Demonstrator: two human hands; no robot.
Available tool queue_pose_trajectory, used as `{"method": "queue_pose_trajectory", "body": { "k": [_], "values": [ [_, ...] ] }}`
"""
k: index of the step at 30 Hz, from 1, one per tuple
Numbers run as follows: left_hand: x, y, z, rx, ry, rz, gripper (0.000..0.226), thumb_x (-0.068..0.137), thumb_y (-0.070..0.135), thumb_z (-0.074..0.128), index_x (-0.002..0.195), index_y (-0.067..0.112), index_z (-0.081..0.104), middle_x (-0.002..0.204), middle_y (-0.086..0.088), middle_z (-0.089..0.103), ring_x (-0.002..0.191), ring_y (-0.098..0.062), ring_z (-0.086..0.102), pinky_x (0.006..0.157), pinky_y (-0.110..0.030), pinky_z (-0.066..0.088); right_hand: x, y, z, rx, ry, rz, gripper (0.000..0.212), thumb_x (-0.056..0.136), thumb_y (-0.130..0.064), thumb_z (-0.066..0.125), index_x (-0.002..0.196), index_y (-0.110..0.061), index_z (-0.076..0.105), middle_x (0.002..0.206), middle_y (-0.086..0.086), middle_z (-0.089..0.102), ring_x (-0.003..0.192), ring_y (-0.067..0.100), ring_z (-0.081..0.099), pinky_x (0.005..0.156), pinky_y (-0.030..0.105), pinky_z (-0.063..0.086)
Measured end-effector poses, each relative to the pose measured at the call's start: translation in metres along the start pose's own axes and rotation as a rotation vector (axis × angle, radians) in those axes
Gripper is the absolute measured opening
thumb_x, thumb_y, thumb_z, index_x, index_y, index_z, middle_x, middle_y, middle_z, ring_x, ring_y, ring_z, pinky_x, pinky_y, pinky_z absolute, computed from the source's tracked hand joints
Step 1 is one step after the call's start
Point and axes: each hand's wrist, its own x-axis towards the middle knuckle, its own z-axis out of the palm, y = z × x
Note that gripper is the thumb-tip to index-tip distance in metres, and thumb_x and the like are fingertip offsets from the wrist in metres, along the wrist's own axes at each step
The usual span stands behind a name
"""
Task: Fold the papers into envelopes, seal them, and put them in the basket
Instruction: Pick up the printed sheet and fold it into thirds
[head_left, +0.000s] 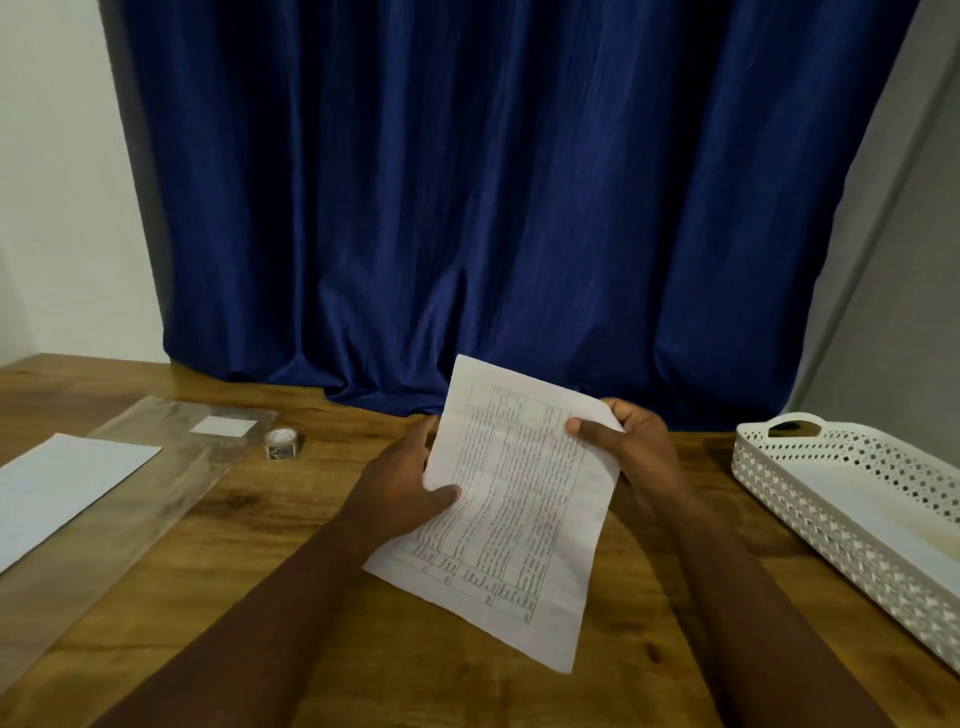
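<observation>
Big blue curtain (493, 208) hangs behind the wooden bench (311, 649). White perforated basket (831, 499) sits off to the right, nearer the right hand, something pale already lying in it. Far left there's a white sheet (67, 483) on a clear plastic sleeve (171, 467), with a small tape roll (283, 443) just beside it.

The printed paper (514, 509) is up off the bench, long axis tilted from near-centre up and away. Left hand (415, 483) pinches its left edge, right hand (623, 441) grips the top right corner. Nothing's blocking a fold, I'd say.
</observation>
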Motion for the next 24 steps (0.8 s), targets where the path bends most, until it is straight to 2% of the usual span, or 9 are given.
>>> {"method": "queue_pose_trajectory", "body": {
  "k": [2,4,8,11,15,18,20,22,24],
  "values": [
    [0.003,-0.001,-0.003,-0.089,0.078,-0.038,0.070,0.090,0.016,0.071,0.150,0.027,0.037,0.109,0.013,0.062,0.101,-0.010,0.062,0.093,-0.033,0.052,-0.006,-0.006,0.003,0.049,-0.137,0.011,0.030,0.078,-0.014,0.082,0.105,-0.006,0.071,0.103,0.019,0.076,0.096,0.042,0.072,0.088,0.059,0.057],
    [0.007,-0.002,-0.012,-0.390,0.221,-0.167,0.056,0.094,0.006,0.061,0.142,0.028,0.045,0.100,0.005,0.066,0.093,-0.012,0.065,0.085,-0.033,0.055,-0.011,-0.009,0.006,0.084,-0.310,0.019,0.033,0.078,-0.021,0.081,0.106,-0.004,0.071,0.106,0.022,0.074,0.096,0.043,0.069,0.086,0.051,0.058],
    [0.020,-0.022,-0.043,-0.733,0.451,-0.406,0.031,0.101,0.018,0.056,0.131,0.025,0.054,0.096,-0.003,0.069,0.083,-0.019,0.065,0.070,-0.029,0.049,-0.017,-0.007,0.012,0.060,-0.708,0.085,0.072,0.078,-0.059,0.074,0.122,-0.002,0.065,0.122,0.029,0.066,0.106,0.043,0.067,0.087,0.040,0.057],
    [0.023,-0.033,-0.051,-0.777,0.418,-0.416,0.018,0.104,0.023,0.054,0.120,0.019,0.062,0.102,-0.009,0.072,0.091,-0.026,0.069,0.075,-0.032,0.055,-0.016,-0.006,0.016,0.121,-0.734,0.079,0.071,0.078,-0.060,0.074,0.120,-0.003,0.066,0.115,0.031,0.068,0.089,0.037,0.072,0.074,0.036,0.060],
    [0.017,-0.030,-0.042,-0.533,0.323,-0.263,0.013,0.098,0.038,0.058,0.107,0.033,0.067,0.106,0.003,0.074,0.104,-0.021,0.071,0.093,-0.038,0.056,-0.016,-0.014,0.019,0.023,-0.412,0.051,0.046,0.084,-0.040,0.070,0.107,0.000,0.068,0.091,0.019,0.075,0.064,0.022,0.069,0.052,0.026,0.054],
    [0.007,-0.017,-0.031,-0.404,0.133,-0.153,0.020,0.093,0.037,0.068,0.113,0.034,0.067,0.106,0.006,0.072,0.100,-0.014,0.070,0.091,-0.034,0.058,-0.016,-0.004,0.020,-0.364,-0.360,0.121,0.035,0.083,-0.039,0.076,0.101,-0.009,0.074,0.090,0.013,0.077,0.068,0.019,0.066,0.058,0.029,0.050],
    [0.005,-0.015,-0.023,-0.218,-0.050,-0.017,0.041,0.084,0.051,0.077,0.120,0.035,0.066,0.116,0.012,0.068,0.109,-0.006,0.066,0.100,-0.035,0.054,-0.018,0.005,0.022,-0.574,-0.415,0.156,0.032,0.077,-0.047,0.080,0.095,-0.021,0.078,0.089,0.007,0.078,0.070,0.016,0.067,0.063,0.030,0.054],
    [0.004,-0.016,-0.017,0.073,-0.216,0.104,0.063,0.075,0.073,0.071,0.126,0.037,0.065,0.128,0.016,0.061,0.122,-0.004,0.056,0.109,-0.039,0.047,-0.017,0.009,0.026,-0.699,-0.433,0.153,0.039,0.067,-0.057,0.084,0.093,-0.029,0.079,0.091,-0.005,0.078,0.081,0.010,0.070,0.076,0.029,0.057],
    [0.005,-0.017,-0.012,0.240,-0.283,0.132,0.069,0.068,0.085,0.063,0.122,0.043,0.066,0.128,0.022,0.056,0.125,-0.003,0.048,0.113,-0.042,0.039,-0.016,0.010,0.032,-0.807,-0.443,0.132,0.052,0.058,-0.063,0.086,0.099,-0.032,0.078,0.091,-0.012,0.076,0.087,0.004,0.068,0.083,0.026,0.056]
  ]
}}
